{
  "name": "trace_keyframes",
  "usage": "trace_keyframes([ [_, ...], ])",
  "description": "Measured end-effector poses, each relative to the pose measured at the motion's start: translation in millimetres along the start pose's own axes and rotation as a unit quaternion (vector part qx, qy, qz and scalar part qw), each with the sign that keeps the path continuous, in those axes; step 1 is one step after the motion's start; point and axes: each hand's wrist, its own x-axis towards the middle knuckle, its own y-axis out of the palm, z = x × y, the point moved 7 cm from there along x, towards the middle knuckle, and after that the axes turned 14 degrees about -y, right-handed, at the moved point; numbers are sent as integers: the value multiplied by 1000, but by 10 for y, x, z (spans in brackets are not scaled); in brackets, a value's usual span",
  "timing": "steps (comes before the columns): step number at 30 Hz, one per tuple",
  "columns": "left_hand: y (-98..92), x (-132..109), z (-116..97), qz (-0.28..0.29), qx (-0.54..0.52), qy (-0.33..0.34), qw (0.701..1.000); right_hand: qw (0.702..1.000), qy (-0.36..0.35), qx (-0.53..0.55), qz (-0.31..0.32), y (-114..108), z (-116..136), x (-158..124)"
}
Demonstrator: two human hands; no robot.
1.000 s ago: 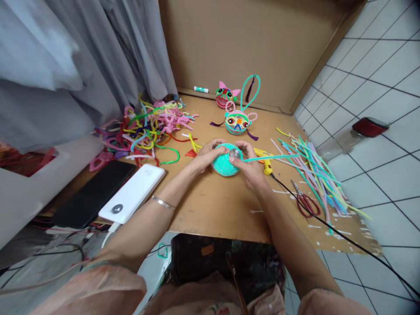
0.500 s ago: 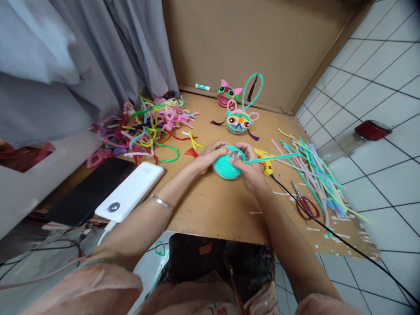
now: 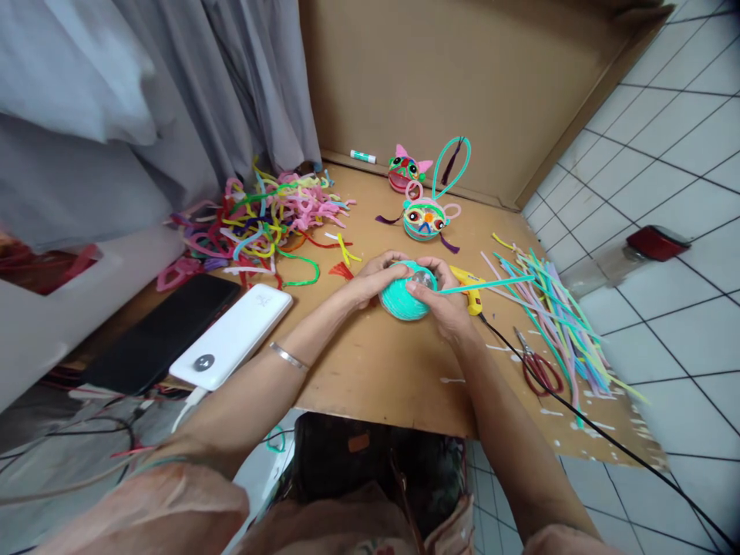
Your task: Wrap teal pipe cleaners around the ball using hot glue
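Between my two hands is a turquoise ball [image 3: 403,299] wound with pipe cleaner, a clear bare patch showing at its upper right. My left hand [image 3: 377,279] wraps its left side, fingers closed behind it and thumb on top. On the right side, my right hand [image 3: 446,299] grips the ball with the thumb pressed near the bare patch. A loose turquoise pipe cleaner [image 3: 491,284] sticks out to the right from under my right hand. Just beyond that hand lies a yellow glue gun [image 3: 471,293], partly hidden.
Two animal-faced balls, one turquoise [image 3: 424,222] and one red [image 3: 403,171], stand at the back. Tangled pipe cleaners [image 3: 271,216] lie left, straight ones [image 3: 560,324] right. Red-handled scissors [image 3: 540,370], a black cable [image 3: 613,447], a white power bank [image 3: 231,339] and a black phone [image 3: 162,331] flank my arms.
The whole view has shifted slightly, so things sit a little right and lower. Both hands keep their hold on the ball; its clear patch looks turned slightly.
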Motion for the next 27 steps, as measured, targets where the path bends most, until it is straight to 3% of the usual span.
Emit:
trace_keyframes([
  [13,-45,-15,-63,90,10,9,996,999,28,-2,-42,-54,-56,15],
  [20,-61,-29,-58,85,54,12,995,999,24,4,-43,-47,-47,10],
  [27,-26,-27,-44,82,32,7,996,998,26,-2,-52,-63,-58,9],
])
